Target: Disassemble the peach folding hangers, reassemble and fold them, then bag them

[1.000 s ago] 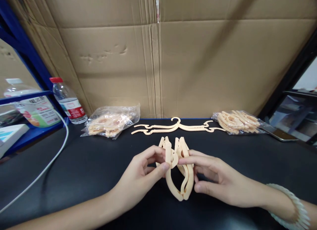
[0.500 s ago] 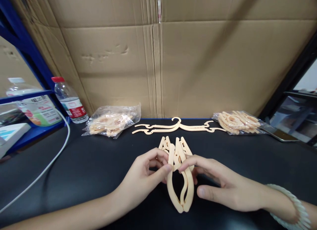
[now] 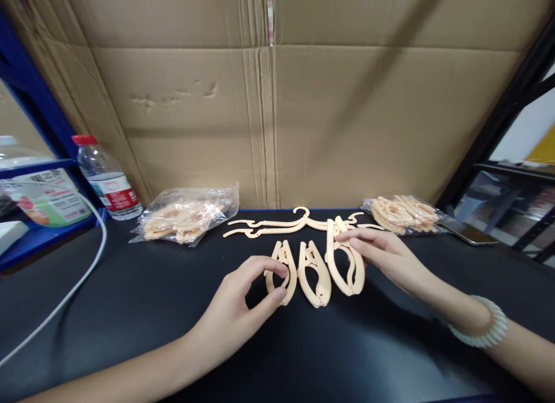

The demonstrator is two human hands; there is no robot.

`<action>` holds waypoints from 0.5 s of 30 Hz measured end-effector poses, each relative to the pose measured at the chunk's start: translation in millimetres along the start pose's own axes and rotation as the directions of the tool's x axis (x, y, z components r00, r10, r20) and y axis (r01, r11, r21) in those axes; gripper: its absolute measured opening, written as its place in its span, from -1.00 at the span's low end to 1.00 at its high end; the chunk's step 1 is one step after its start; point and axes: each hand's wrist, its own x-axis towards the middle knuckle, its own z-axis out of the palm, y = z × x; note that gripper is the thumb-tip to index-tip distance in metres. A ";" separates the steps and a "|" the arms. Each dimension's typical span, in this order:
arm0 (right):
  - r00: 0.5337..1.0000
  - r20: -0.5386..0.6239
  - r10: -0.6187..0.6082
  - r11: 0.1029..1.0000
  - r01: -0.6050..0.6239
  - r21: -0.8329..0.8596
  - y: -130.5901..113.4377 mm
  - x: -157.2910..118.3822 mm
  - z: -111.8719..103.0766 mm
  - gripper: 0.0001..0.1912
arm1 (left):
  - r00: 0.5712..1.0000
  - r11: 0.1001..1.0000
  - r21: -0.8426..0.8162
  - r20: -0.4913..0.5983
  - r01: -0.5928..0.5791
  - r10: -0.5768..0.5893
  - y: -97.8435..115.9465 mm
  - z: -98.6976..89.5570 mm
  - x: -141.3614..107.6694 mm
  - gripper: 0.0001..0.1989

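My right hand [image 3: 385, 254] pinches a folded cream plastic hanger [image 3: 356, 270] near its upper part, raised to the right of two similar ones. The middle folded hanger [image 3: 321, 287] rests on the dark table between my hands. My left hand [image 3: 240, 299] hovers over the left folded hanger [image 3: 292, 278], thumb and forefinger apart, partly covering it; whether it touches I cannot tell. Behind them lies an unfolded hanger [image 3: 281, 223] with its hook pointing away, its right arm partly hidden by the held one.
Clear plastic bags of folded hangers lie at the back left [image 3: 182, 215] and back right [image 3: 403, 212]. A phone [image 3: 470, 232] is beside the right bag. A red-capped bottle [image 3: 110, 180] and a white cable [image 3: 82, 284] occupy the left. Cardboard [image 3: 195, 114] walls the back.
My right hand has carried the folded hanger from the middle front to the right and farther back. My left hand has let go of it and shifted left. The view has shifted slightly.
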 end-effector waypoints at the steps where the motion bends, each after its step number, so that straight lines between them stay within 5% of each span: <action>1: 0.999 -0.019 0.036 0.998 -0.036 -0.041 4.6 4.0 -4.0 -0.59 | 0.999 0.998 0.049 0.012 -0.041 0.040 -1.9 -0.1 -0.6 -0.84; 8: 0.980 0.147 0.137 0.957 -0.093 -0.276 15.5 5.4 -8.0 -0.53 | 0.960 0.956 0.146 0.156 -0.253 0.231 -10.9 4.5 -3.9 -0.72; 15: 0.983 0.170 -0.061 0.798 0.151 -0.584 -12.6 -15.5 -7.5 -0.66 | 0.939 0.939 0.138 0.185 -0.316 0.289 -5.3 4.2 -4.4 -0.68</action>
